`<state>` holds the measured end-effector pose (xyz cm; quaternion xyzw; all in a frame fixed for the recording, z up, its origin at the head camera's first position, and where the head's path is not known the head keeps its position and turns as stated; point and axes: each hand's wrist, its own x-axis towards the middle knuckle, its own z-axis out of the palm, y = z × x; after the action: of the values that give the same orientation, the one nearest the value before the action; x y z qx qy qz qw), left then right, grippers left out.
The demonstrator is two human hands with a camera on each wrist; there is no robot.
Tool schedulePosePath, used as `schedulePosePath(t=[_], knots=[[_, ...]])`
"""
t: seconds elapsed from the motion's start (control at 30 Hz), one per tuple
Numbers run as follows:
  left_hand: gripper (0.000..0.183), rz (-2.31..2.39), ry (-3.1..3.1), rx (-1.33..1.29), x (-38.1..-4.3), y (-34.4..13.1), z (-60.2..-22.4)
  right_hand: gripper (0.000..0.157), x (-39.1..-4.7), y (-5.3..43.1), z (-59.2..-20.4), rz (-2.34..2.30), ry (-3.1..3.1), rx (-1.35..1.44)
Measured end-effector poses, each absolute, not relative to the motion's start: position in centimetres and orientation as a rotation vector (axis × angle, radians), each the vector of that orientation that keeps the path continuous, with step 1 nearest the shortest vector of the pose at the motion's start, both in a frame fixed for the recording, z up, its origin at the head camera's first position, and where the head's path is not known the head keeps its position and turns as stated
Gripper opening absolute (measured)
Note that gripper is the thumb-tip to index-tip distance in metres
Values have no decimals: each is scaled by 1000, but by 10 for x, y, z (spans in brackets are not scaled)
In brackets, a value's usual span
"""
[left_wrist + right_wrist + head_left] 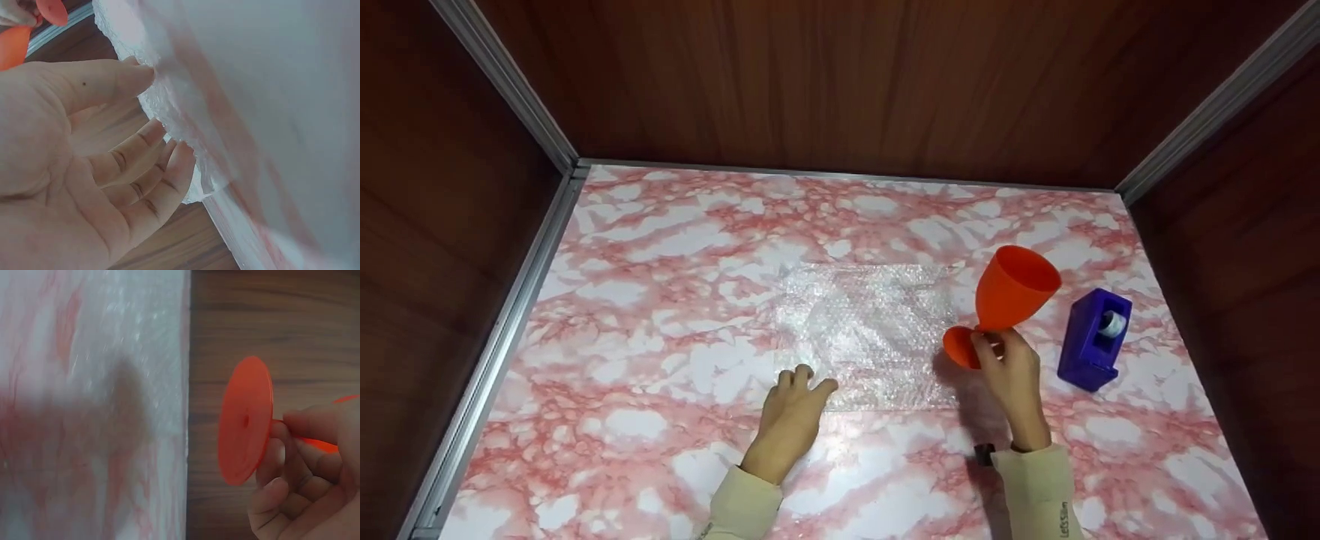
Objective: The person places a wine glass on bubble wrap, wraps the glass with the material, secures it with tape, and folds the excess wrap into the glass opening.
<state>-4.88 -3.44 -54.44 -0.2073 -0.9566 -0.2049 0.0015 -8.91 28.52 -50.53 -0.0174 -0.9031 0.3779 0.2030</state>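
In the head view, my right hand [1012, 367] pinches an orange plastic goblet [1014, 289] by its short stem. The goblet is held tilted above the table, its bowl up to the right and its round base [246, 422] toward the left. A square sheet of clear bubble wrap [877, 322] lies flat in the middle. At the sheet's near left corner is my left hand [795, 416], thumb spread from the other fingers. In the left wrist view, those fingertips [183, 154] are right at the edge of the bubble wrap [121, 34], with nothing gripped between them.
A purple tape dispenser [1093, 341] with a roll of tape stands on the right of the goblet. The table [645, 360] has a red and white marbled top. Dark wooden panels [840, 82] with metal edging enclose its back and sides.
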Motion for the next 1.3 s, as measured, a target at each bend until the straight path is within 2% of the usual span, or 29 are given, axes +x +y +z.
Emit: schedulePosePath(t=[0.2,0.4,0.87,1.3], knots=[[46,-624,-3012,-715,-44,-24,-545,9,-80,277,-507,1084,-2542,24],[33,-642,-3035,-751,-41,-14,-544,7,-72,268,-505,1136,-2589,19],[45,-569,-3053,-799,-36,5,-543,9,-67,252,-505,1299,-2657,14],[22,-630,-2762,-695,-37,-17,-538,11,-75,224,-500,1532,-2668,53]])
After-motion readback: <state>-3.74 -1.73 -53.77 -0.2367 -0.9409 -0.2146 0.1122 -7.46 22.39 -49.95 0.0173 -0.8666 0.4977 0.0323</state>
